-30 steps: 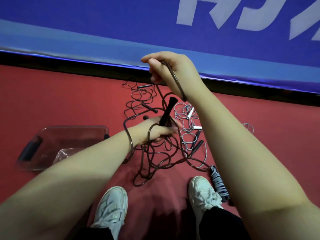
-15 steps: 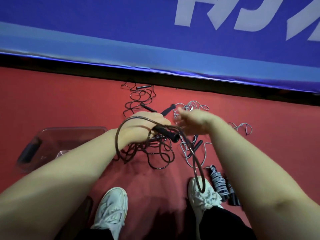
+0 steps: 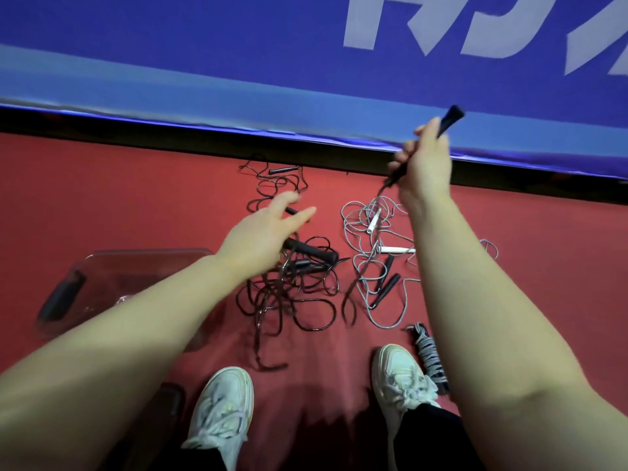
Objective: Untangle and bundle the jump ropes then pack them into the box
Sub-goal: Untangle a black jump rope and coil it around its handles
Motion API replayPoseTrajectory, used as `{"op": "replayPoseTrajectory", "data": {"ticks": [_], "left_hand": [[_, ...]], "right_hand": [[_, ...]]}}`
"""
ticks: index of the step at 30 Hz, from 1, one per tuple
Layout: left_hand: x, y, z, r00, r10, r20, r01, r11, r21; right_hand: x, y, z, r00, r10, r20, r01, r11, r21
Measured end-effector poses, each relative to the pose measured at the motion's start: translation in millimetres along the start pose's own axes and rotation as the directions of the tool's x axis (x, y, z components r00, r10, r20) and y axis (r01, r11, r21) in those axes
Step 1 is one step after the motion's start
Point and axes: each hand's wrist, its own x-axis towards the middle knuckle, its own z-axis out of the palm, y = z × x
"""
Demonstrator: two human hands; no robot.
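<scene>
My right hand (image 3: 423,164) is raised near the blue wall and grips one black handle (image 3: 450,119) of the dark brown jump rope (image 3: 299,311). The cord runs from that hand down to the floor. My left hand (image 3: 263,234) hovers over the tangled brown loops with thumb and forefinger stretched out. The rope's other black handle (image 3: 314,251) sticks out from under its palm, seemingly held by hidden fingers. The clear plastic box (image 3: 136,266) lies on the floor at the left.
A grey rope with white handles (image 3: 372,227) lies tangled right of centre, with two black handles (image 3: 387,282) beside it. A thin black rope (image 3: 272,185) lies further back. A bundled grey rope (image 3: 429,356) rests by my right shoe (image 3: 397,379). The blue padded wall (image 3: 204,79) borders the red floor.
My right hand took a black handle and rose up and to the right, pulling the cord out of the tangle. My left hand stayed low and spread its thumb and forefinger.
</scene>
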Motion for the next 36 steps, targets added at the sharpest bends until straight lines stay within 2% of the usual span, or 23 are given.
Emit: {"op": "replayPoseTrajectory", "data": {"ticks": [2,4,6,8,10,13,14,16,18,20,23,25,27,29,30,31,32,33,34,35,36], "left_hand": [[2.1,-11.5,-3.1,0.990,-0.138,0.017,0.131,0.968,0.215],[5.5,-16.5,-11.2,0.920,-0.345,0.188,0.294,0.921,0.256],[6.5,-12.3,-22.2,0.815,-0.428,0.390,0.313,0.892,0.326],[6.1,-11.3,-33.7,0.767,-0.428,0.478,0.258,0.888,0.381],[5.3,-16.4,-44.6,0.749,-0.406,0.524,0.213,0.896,0.390],[2.3,-12.2,-59.6,0.686,-0.420,0.594,0.162,0.884,0.438],[2.3,-7.5,-64.0,0.680,-0.429,0.595,0.162,0.878,0.450],[3.3,3.2,-71.6,0.712,-0.431,0.555,0.173,0.873,0.456],[6.2,11.2,-77.4,0.754,-0.424,0.502,0.142,0.851,0.506],[5.8,14.6,-86.8,0.764,-0.450,0.462,0.078,0.776,0.626],[3.3,19.7,-104.2,0.748,-0.533,0.395,0.020,0.613,0.790],[3.7,19.1,-111.3,0.776,-0.532,0.338,0.064,0.601,0.797],[1.6,23.9,-115.0,0.839,-0.476,0.263,0.146,0.663,0.734],[5.0,25.1,-114.3,0.914,-0.356,0.193,0.194,0.803,0.563],[7.3,25.4,-112.6,0.941,-0.293,0.169,0.205,0.891,0.406],[9.5,25.5,-109.1,0.958,-0.248,0.143,0.222,0.959,0.175],[11.5,24.9,-103.2,0.967,-0.232,0.109,0.245,0.961,-0.128],[12.7,26.3,-96.7,0.971,-0.229,0.074,0.239,0.882,-0.406],[12.9,28.3,-88.5,0.974,-0.226,0.036,0.202,0.778,-0.595],[14.1,30.2,-80.4,0.976,-0.217,-0.009,0.151,0.707,-0.691],[16.0,33.5,-73.1,0.977,-0.203,-0.059,0.100,0.691,-0.715]], "right_hand": [[1.0,-17.6,-7.0,0.988,-0.153,0.004,0.152,0.975,-0.159],[-1.5,-23.6,-8.5,0.975,-0.212,0.069,0.223,0.919,-0.326],[-6.0,-25.2,-3.9,0.949,-0.273,0.155,0.314,0.803,-0.507],[-10.7,-28.2,0.6,0.920,-0.310,0.241,0.390,0.651,-0.651],[-14.6,-28.5,1.9,0.907,-0.275,0.319,0.420,0.535,-0.733],[-22.1,-20.5,0.7,0.902,-0.056,0.429,0.419,0.354,-0.836],[-25.7,-15.7,0.8,0.888,0.018,0.459,0.430,0.323,-0.843],[-32.0,-5.6,1.4,0.855,0.110,0.507,0.451,0.324,-0.832],[-35.4,0.0,3.1,0.853,0.128,0.507,0.435,0.365,-0.823],[-32.8,0.8,2.4,0.881,0.093,0.463,0.385,0.426,-0.818],[-24.6,-0.6,-4.8,0.906,0.069,0.418,0.355,0.415,-0.838],[-24.1,1.7,-7.8,0.891,0.108,0.441,0.367,0.403,-0.839],[-27.0,5.6,-7.8,0.863,0.158,0.479,0.389,0.397,-0.831],[-30.5,10.4,-4.5,0.845,0.181,0.503,0.394,0.425,-0.815],[-32.0,13.3,-2.4,0.847,0.181,0.500,0.366,0.484,-0.795],[-33.1,15.9,0.2,0.858,0.182,0.481,0.298,0.585,-0.754],[-34.4,17.4,4.1,0.872,0.201,0.446,0.189,0.702,-0.687],[-35.6,17.3,8.6,0.882,0.240,0.406,0.053,0.805,-0.591],[-37.2,16.1,13.1,0.882,0.282,0.378,-0.073,0.873,-0.482],[-38.7,13.9,17.2,0.877,0.306,0.371,-0.152,0.908,-0.389],[-40.0,11.7,20.6,0.870,0.305,0.387,-0.177,0.926,-0.332]]}}
